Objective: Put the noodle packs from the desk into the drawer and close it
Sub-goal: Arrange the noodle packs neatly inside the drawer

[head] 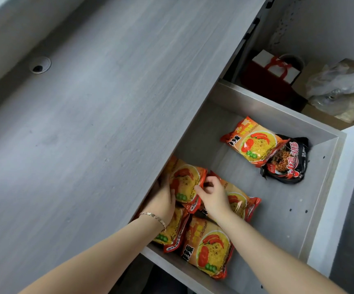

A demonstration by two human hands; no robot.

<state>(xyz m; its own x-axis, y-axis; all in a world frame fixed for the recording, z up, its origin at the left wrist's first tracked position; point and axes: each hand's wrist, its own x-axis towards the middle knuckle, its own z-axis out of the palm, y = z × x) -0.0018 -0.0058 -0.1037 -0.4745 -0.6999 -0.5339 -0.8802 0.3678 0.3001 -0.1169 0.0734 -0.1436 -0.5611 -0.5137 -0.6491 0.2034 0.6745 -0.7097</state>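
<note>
The grey drawer (328, 183) stands pulled out under the desk top (99, 115). Several orange noodle packs lie in its near left part. Both hands hold the upper orange pack (185, 182) there: my left hand (164, 200) grips its left side, partly under the desk edge, and my right hand (213, 195) pinches its right edge. Beneath my right hand lies another orange pack (242, 201), and one more (210, 249) sits near the drawer's front. At the far side a further orange pack (254, 143) overlaps a black noodle pack (286, 164).
The desk top carries a round cable hole (40, 65). Beyond the drawer, on the floor, stand a dark red gift bag (271, 81) and a cardboard box with crumpled plastic (341, 90). A white panel (341, 187) borders the drawer's right side.
</note>
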